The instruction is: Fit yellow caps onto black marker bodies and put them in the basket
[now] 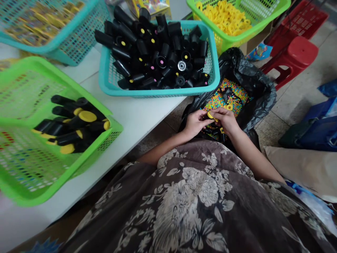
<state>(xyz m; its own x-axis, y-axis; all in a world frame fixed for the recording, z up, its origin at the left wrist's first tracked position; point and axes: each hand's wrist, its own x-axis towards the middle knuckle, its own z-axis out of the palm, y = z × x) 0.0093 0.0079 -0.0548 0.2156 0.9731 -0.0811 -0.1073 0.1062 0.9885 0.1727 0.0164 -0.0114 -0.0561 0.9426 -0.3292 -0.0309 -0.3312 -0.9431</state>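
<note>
My left hand [195, 123] and my right hand [225, 119] meet over a black plastic bag [260, 84] that is full of small coloured beads [239, 94]. Between the fingertips is a round yellow cap [210, 115], pinched by my right thumb and fingers. My left fingers are closed around a short black tube, mostly hidden by the hand, that touches the cap. A yellow ring-shaped piece [229, 106] and some black pieces lie on the beads just beyond and below my hands.
On the white table [131, 121] stand a teal basket [158, 93] heaped with black tubes and a green basket [63, 186] holding yellow-capped tubes. Another teal basket [65, 45] is behind them. A green basket [223, 38] of yellow pieces and a red stool [302, 52] are at right.
</note>
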